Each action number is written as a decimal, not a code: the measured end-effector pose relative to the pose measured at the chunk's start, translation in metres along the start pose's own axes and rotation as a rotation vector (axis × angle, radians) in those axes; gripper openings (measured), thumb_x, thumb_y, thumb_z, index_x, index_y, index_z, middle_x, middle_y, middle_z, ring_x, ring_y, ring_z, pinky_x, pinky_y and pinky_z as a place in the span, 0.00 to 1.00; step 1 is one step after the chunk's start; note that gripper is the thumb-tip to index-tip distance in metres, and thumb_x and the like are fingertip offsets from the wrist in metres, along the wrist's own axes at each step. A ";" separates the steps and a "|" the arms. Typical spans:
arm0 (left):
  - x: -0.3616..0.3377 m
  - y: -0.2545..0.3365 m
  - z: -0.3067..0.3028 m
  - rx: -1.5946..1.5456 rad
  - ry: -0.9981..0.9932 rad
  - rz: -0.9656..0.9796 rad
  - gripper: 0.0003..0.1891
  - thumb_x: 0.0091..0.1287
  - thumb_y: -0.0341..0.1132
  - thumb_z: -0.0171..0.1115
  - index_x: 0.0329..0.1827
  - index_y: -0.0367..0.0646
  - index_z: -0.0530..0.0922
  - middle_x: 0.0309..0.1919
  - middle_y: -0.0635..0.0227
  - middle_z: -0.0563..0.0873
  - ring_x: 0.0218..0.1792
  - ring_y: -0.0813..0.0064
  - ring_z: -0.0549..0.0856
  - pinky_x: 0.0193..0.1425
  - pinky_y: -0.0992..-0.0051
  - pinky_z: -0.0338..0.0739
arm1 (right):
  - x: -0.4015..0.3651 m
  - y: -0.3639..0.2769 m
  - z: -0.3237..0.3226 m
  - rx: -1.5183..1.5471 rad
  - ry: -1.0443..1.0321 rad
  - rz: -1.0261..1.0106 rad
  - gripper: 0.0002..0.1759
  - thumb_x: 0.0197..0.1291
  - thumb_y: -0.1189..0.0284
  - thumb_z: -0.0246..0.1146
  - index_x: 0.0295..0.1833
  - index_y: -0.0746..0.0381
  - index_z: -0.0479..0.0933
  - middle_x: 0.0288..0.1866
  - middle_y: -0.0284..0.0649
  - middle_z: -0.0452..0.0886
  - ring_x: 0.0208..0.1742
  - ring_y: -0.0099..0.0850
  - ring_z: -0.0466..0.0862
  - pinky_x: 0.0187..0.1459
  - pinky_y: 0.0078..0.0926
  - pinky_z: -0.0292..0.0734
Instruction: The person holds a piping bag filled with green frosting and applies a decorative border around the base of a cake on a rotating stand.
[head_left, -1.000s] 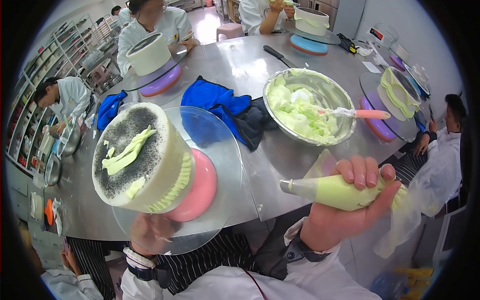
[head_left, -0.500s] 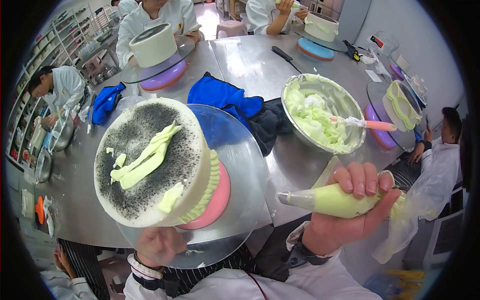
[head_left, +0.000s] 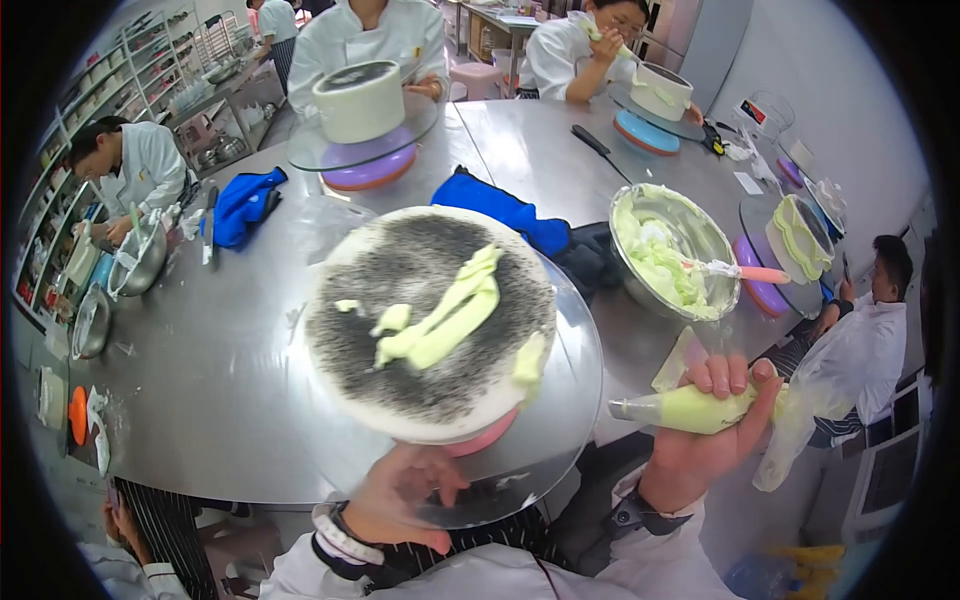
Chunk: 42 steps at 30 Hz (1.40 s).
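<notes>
My right hand is wrapped around a piping bag of pale green cream. Its metal tip points left, towards the cake, without touching it. My left hand is at the near rim of the glass turntable, thumb apart from loosely bent fingers, some of them seen through the glass. On the turntable stands a round white cake whose top is dusted with black specks. A long green cream strip and a few smaller dabs lie on that top. A pink base shows under the glass.
To the right, a metal bowl of green cream holds a pink-handled spatula. Behind the cake lies a blue cloth. Other people sit around the steel table with cakes on turntables; a knife lies left.
The cake sits further right in view, its green shell border now hidden. My left hand's closed fingers have loosened, with the thumb out. The piping bag stays in my right hand.
</notes>
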<state>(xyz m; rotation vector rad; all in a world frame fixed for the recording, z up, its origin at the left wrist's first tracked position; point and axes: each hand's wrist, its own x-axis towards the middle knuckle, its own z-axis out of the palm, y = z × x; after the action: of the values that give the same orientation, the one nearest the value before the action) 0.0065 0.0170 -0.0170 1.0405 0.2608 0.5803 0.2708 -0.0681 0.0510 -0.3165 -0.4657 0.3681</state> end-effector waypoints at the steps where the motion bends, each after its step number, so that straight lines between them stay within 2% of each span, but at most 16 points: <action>1: -0.002 -0.003 -0.008 0.043 -0.043 -0.036 0.50 0.36 0.39 0.81 0.64 0.37 0.61 0.43 0.64 0.77 0.38 0.74 0.75 0.46 0.73 0.71 | -0.005 -0.003 0.000 -0.030 0.044 -0.005 0.11 0.69 0.60 0.49 0.40 0.55 0.65 0.27 0.29 0.65 0.28 0.20 0.66 0.34 0.19 0.66; 2: -0.003 -0.005 -0.010 0.044 -0.052 -0.025 0.50 0.36 0.39 0.81 0.64 0.37 0.61 0.43 0.64 0.77 0.38 0.74 0.75 0.46 0.73 0.71 | -0.010 -0.008 0.001 -0.062 0.087 -0.014 0.10 0.69 0.60 0.49 0.40 0.55 0.65 0.27 0.29 0.64 0.28 0.19 0.65 0.34 0.19 0.66; 5: -0.005 -0.006 -0.006 0.128 -0.058 0.020 0.61 0.41 0.39 0.79 0.74 0.46 0.43 0.44 0.63 0.76 0.37 0.74 0.75 0.44 0.75 0.72 | -0.024 -0.023 -0.001 -0.042 0.150 0.005 0.10 0.69 0.61 0.49 0.40 0.55 0.66 0.26 0.29 0.65 0.27 0.19 0.65 0.33 0.18 0.66; 6: -0.007 -0.006 -0.007 0.129 -0.071 0.034 0.61 0.41 0.39 0.79 0.74 0.46 0.43 0.44 0.63 0.76 0.37 0.74 0.75 0.44 0.75 0.72 | -0.029 -0.029 0.002 -0.040 0.136 -0.009 0.10 0.69 0.61 0.49 0.40 0.55 0.66 0.26 0.29 0.65 0.27 0.19 0.65 0.33 0.18 0.66; 9: -0.014 -0.009 -0.002 0.121 -0.088 0.131 0.55 0.48 0.41 0.75 0.73 0.45 0.44 0.44 0.63 0.77 0.38 0.75 0.75 0.43 0.75 0.72 | -0.042 -0.050 0.014 -0.059 0.157 -0.026 0.09 0.69 0.62 0.50 0.41 0.56 0.66 0.26 0.29 0.65 0.27 0.19 0.66 0.33 0.18 0.66; 15: -0.036 -0.014 0.005 0.340 0.128 0.352 0.40 0.63 0.43 0.62 0.72 0.41 0.49 0.39 0.64 0.79 0.33 0.79 0.77 0.39 0.80 0.73 | -0.066 -0.089 0.032 -0.085 0.104 -0.054 0.08 0.69 0.63 0.50 0.42 0.56 0.66 0.27 0.28 0.65 0.28 0.18 0.66 0.34 0.18 0.67; 17: -0.046 -0.013 0.008 0.207 0.416 0.389 0.26 0.69 0.39 0.53 0.66 0.37 0.58 0.36 0.65 0.79 0.29 0.83 0.76 0.35 0.82 0.72 | -0.073 -0.099 0.036 -0.068 0.084 -0.036 0.08 0.69 0.63 0.50 0.42 0.56 0.66 0.27 0.29 0.64 0.28 0.18 0.66 0.34 0.18 0.66; 18: -0.047 -0.011 0.005 0.214 0.423 0.402 0.26 0.69 0.39 0.53 0.66 0.37 0.58 0.36 0.65 0.79 0.29 0.83 0.76 0.35 0.82 0.72 | -0.076 -0.103 0.038 -0.058 0.074 -0.022 0.08 0.69 0.63 0.50 0.42 0.56 0.66 0.27 0.29 0.64 0.28 0.18 0.66 0.34 0.18 0.66; 20: -0.048 0.002 -0.007 0.097 0.716 0.398 0.16 0.72 0.37 0.45 0.58 0.36 0.65 0.34 0.66 0.79 0.26 0.84 0.75 0.32 0.83 0.70 | -0.081 -0.111 0.046 -0.037 0.059 -0.015 0.08 0.69 0.63 0.50 0.42 0.56 0.66 0.27 0.29 0.64 0.28 0.19 0.66 0.34 0.18 0.66; 22: -0.048 0.021 -0.009 0.025 0.744 0.414 0.14 0.73 0.37 0.42 0.53 0.37 0.67 0.32 0.66 0.79 0.24 0.84 0.73 0.30 0.84 0.69 | -0.091 -0.119 0.046 -0.024 0.058 -0.009 0.08 0.69 0.64 0.50 0.42 0.56 0.66 0.27 0.29 0.64 0.28 0.19 0.66 0.33 0.19 0.66; 26: -0.061 0.026 -0.006 -0.070 0.535 0.225 0.18 0.74 0.41 0.37 0.55 0.37 0.67 0.31 0.65 0.79 0.25 0.79 0.74 0.30 0.81 0.70 | -0.102 -0.136 0.040 -0.002 0.035 -0.019 0.07 0.68 0.65 0.51 0.42 0.57 0.67 0.27 0.30 0.65 0.28 0.19 0.66 0.33 0.19 0.66; 30: -0.066 0.009 0.008 -0.051 0.436 0.181 0.23 0.75 0.46 0.32 0.57 0.38 0.68 0.35 0.63 0.82 0.27 0.77 0.77 0.33 0.78 0.71 | -0.111 -0.154 0.032 0.002 0.041 -0.043 0.08 0.67 0.65 0.53 0.42 0.57 0.68 0.28 0.31 0.66 0.28 0.20 0.67 0.33 0.18 0.67; 31: -0.067 0.009 0.016 -0.063 0.411 0.193 0.24 0.75 0.47 0.32 0.61 0.38 0.65 0.33 0.64 0.81 0.27 0.78 0.78 0.33 0.80 0.70 | -0.113 -0.158 0.031 0.000 0.043 -0.048 0.08 0.67 0.65 0.53 0.42 0.57 0.68 0.28 0.31 0.66 0.28 0.20 0.67 0.33 0.18 0.67; 35: -0.063 0.003 0.027 -0.131 0.372 0.215 0.24 0.75 0.47 0.33 0.64 0.38 0.63 0.33 0.64 0.81 0.28 0.78 0.78 0.34 0.81 0.70 | -0.116 -0.168 0.029 -0.020 0.048 -0.042 0.08 0.68 0.64 0.51 0.43 0.57 0.67 0.27 0.30 0.65 0.28 0.19 0.66 0.33 0.19 0.67; 37: -0.060 0.001 0.028 -0.043 0.245 0.186 0.25 0.75 0.47 0.34 0.67 0.39 0.60 0.38 0.61 0.81 0.30 0.78 0.77 0.35 0.81 0.70 | -0.116 -0.170 0.028 -0.018 0.039 -0.038 0.07 0.69 0.64 0.50 0.43 0.56 0.66 0.27 0.30 0.65 0.29 0.19 0.66 0.34 0.19 0.66; 42: -0.051 0.007 0.036 -0.052 0.225 0.188 0.25 0.74 0.45 0.38 0.69 0.42 0.56 0.44 0.59 0.80 0.31 0.78 0.78 0.36 0.81 0.71 | -0.108 -0.159 0.029 -0.033 0.030 -0.027 0.07 0.69 0.65 0.50 0.43 0.57 0.65 0.27 0.30 0.64 0.28 0.20 0.65 0.34 0.19 0.66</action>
<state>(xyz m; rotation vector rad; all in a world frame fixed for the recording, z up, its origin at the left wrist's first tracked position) -0.0208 -0.0362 0.0033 0.9553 0.3457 0.8725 0.2097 -0.2473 0.0948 -0.3470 -0.4470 0.3294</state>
